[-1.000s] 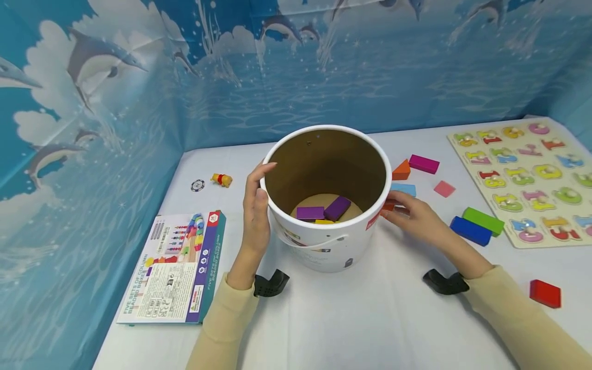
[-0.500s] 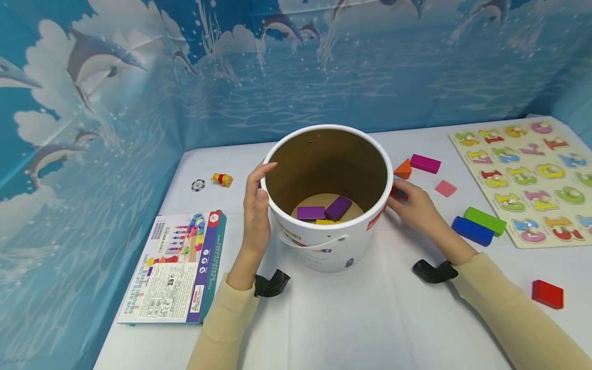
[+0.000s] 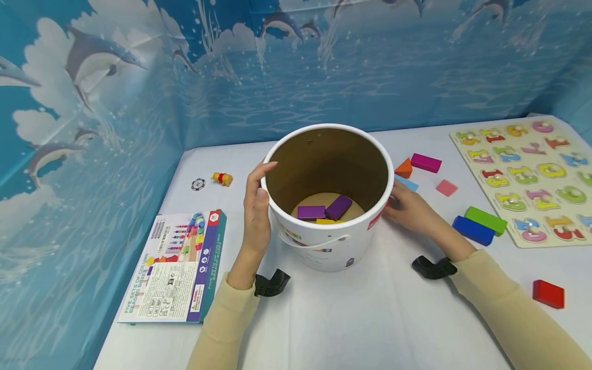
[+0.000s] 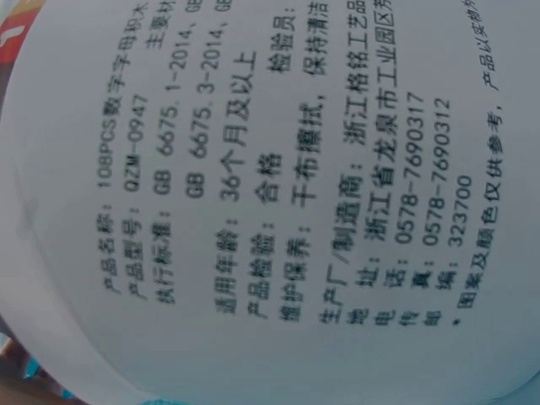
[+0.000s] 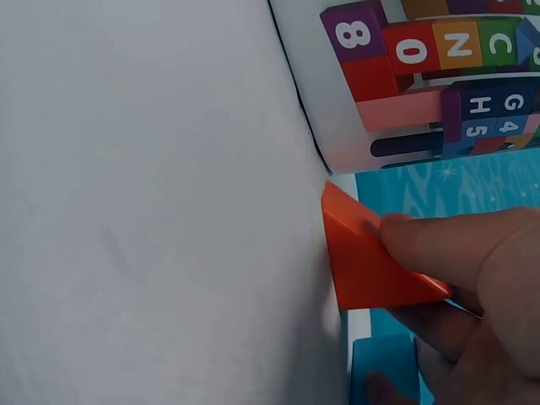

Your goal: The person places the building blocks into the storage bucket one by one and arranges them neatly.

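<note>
A white bucket (image 3: pixel 324 252) with printed pictures stands upright on the table. At its bottom lie two purple blocks (image 3: pixel 311 213) and a yellow block (image 3: pixel 326 221). My left hand (image 3: pixel 256 216) rests against the bucket's left side, its fingertips at the rim; in the left wrist view only the bucket's printed wall (image 4: pixel 253 211) fills the picture. Beside the bucket's right side, my right hand (image 3: pixel 411 208) pinches an orange-red triangular block (image 5: pixel 363 257) between thumb and fingers. The bucket and hand hide this block in the head view.
Right of the bucket lie an orange triangular block (image 3: pixel 404 168), a light blue block (image 3: pixel 407 183), a magenta block (image 3: pixel 426 163), a pink piece (image 3: pixel 446 187), blue (image 3: pixel 473 230), green (image 3: pixel 485 221) and red (image 3: pixel 548 294) blocks. A number puzzle board (image 3: pixel 532 180) lies far right, a boxed toy (image 3: pixel 171 267) left.
My right hand has shifted slightly forward along the bucket's side, and the red block it holds has gone out of head view. The light blue block has turned. My left hand stays put.
</note>
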A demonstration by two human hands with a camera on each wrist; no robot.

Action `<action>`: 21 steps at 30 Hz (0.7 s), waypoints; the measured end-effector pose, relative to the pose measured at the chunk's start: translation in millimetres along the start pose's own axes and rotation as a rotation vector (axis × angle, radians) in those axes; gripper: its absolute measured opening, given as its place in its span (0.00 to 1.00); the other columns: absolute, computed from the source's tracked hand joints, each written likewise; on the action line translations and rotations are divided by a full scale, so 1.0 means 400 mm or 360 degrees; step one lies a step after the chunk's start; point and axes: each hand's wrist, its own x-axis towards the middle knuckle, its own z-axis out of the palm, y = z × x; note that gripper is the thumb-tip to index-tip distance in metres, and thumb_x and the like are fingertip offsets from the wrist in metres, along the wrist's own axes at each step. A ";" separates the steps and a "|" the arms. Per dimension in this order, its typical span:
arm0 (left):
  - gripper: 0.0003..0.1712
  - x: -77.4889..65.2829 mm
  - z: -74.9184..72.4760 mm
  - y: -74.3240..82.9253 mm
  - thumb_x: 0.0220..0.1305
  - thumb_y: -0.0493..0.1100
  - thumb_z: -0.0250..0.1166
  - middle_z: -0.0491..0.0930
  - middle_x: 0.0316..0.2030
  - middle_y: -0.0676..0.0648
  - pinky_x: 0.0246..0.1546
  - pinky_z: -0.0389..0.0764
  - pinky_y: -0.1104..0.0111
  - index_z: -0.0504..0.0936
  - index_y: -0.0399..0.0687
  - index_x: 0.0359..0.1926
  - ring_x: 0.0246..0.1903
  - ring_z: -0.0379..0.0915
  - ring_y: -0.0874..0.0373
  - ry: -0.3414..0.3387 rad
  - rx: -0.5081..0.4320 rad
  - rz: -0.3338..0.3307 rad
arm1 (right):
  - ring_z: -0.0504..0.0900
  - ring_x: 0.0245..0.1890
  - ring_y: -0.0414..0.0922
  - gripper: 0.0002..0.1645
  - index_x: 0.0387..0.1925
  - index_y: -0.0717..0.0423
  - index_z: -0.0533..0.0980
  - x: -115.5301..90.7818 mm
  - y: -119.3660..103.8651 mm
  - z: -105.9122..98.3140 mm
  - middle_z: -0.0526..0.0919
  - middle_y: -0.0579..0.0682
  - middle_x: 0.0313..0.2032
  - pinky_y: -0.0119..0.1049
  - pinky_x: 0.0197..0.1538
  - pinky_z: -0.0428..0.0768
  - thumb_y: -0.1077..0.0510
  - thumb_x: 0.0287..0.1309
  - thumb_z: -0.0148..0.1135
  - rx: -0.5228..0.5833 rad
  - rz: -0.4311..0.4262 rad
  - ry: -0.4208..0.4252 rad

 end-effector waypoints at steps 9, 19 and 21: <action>0.40 0.000 0.000 0.002 0.60 0.68 0.38 0.59 0.61 0.47 0.61 0.49 0.55 0.61 0.39 0.58 0.64 0.44 0.56 -0.0008 -0.0012 0.0007 | 0.68 0.53 0.61 0.26 0.53 0.58 0.71 -0.029 -0.008 0.007 0.57 0.60 0.63 0.55 0.43 0.73 0.58 0.51 0.62 -0.0059 0.0077 -0.0003; 0.39 0.001 -0.001 0.002 0.61 0.67 0.38 0.59 0.61 0.47 0.61 0.49 0.55 0.61 0.40 0.58 0.64 0.44 0.56 -0.0019 -0.0008 0.0017 | 0.76 0.43 0.56 0.23 0.48 0.61 0.73 -0.079 -0.014 0.026 0.79 0.59 0.42 0.54 0.42 0.74 0.64 0.48 0.64 -0.0057 0.0024 0.0243; 0.39 0.001 -0.001 0.002 0.61 0.67 0.38 0.59 0.61 0.47 0.60 0.50 0.55 0.61 0.40 0.58 0.64 0.45 0.56 -0.0020 -0.0005 0.0023 | 0.78 0.39 0.55 0.22 0.48 0.62 0.73 -0.086 -0.011 0.029 0.80 0.58 0.39 0.51 0.40 0.76 0.65 0.47 0.64 -0.0057 0.0009 0.0282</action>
